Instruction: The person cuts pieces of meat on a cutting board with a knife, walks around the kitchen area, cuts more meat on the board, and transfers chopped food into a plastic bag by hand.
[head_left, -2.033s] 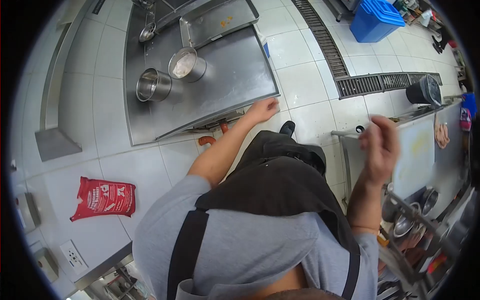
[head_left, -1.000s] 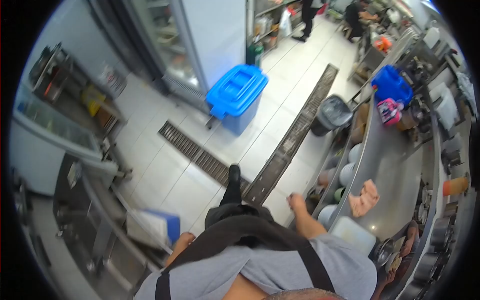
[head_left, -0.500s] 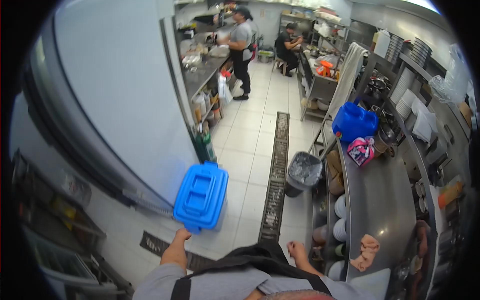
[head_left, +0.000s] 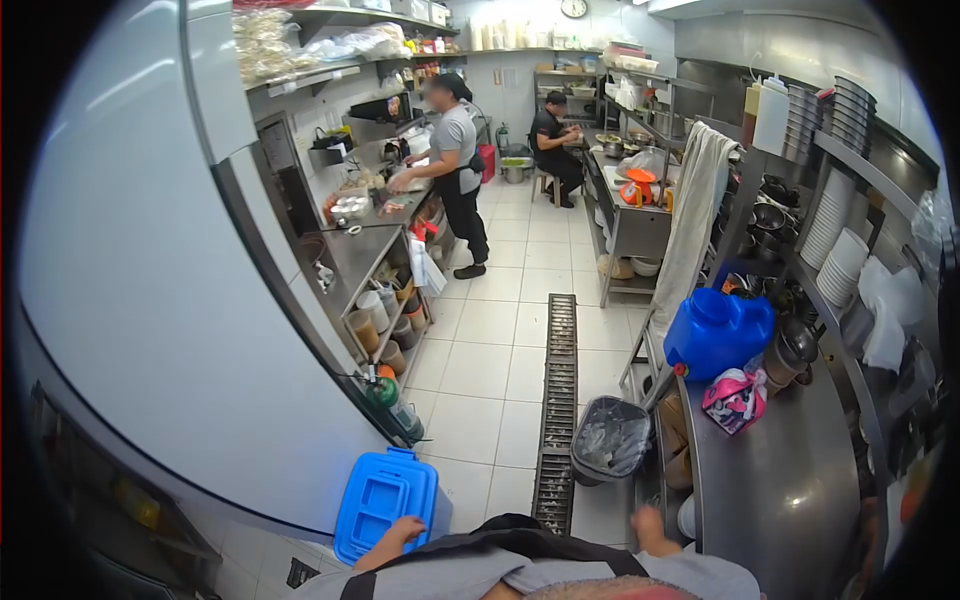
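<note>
My left hand (head_left: 405,530) is low in the view, in front of the blue lidded bin (head_left: 386,500). Its fingers look loosely curled, with nothing visible in them; whether it touches the lid I cannot tell. On the other side, my right hand (head_left: 652,528) hangs by the shelf under the steel counter (head_left: 780,480), near white bowls (head_left: 687,517). It is blurred and its fingers do not show clearly. A dark waste bin with a clear liner (head_left: 612,440) stands just ahead of that hand.
A floor drain grate (head_left: 556,400) runs along the tiled aisle. One person (head_left: 455,165) stands at the left counter; another (head_left: 555,145) sits farther back. A blue jerrycan (head_left: 718,330) and a pink patterned bundle (head_left: 735,402) rest on the right counter. A green cylinder (head_left: 390,395) stands left.
The view has tilted up, showing more of the far kitchen. The blue bin now sits lower in view, partly behind my left arm. The standing person's arms have lowered toward the counter.
</note>
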